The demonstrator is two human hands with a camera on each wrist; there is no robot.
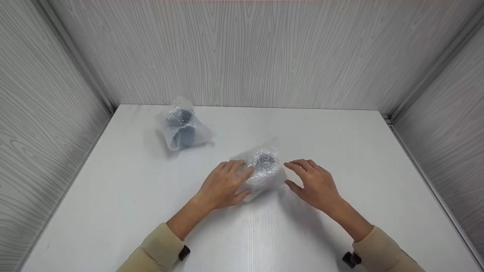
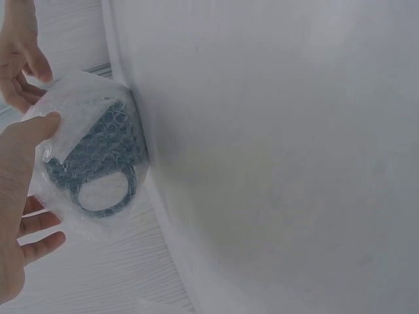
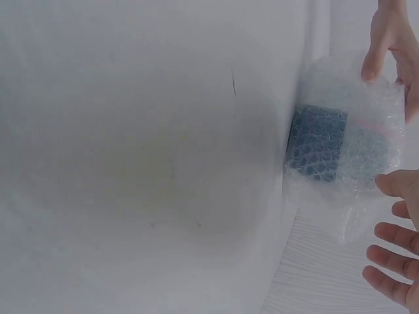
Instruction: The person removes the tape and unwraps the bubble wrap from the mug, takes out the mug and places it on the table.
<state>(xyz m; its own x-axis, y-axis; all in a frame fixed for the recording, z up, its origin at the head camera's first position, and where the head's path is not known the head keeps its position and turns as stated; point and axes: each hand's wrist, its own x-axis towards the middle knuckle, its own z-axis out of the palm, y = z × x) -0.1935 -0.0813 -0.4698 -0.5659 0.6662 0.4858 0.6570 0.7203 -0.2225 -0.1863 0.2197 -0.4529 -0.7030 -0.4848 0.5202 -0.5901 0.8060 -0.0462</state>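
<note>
A dark blue mug (image 2: 98, 147) wrapped in clear bubble wrap (image 1: 263, 177) stands upright on the white table (image 1: 242, 241), its handle showing in the left wrist view. At the bundle's left side, my left hand (image 1: 224, 185) touches the wrap, thumb in front and fingers loosely bent over the edge. My right hand (image 1: 315, 185) hovers just right of the bundle, fingers spread and thumb apart, holding nothing. In the right wrist view the blue mug body (image 3: 317, 142) shows through the wrap between both hands.
A second bubble-wrapped blue mug (image 1: 183, 130) lies toward the back left of the table. Pale wood-grain panels enclose the table at the back (image 1: 242, 53), left (image 1: 41, 113) and right (image 1: 446, 105).
</note>
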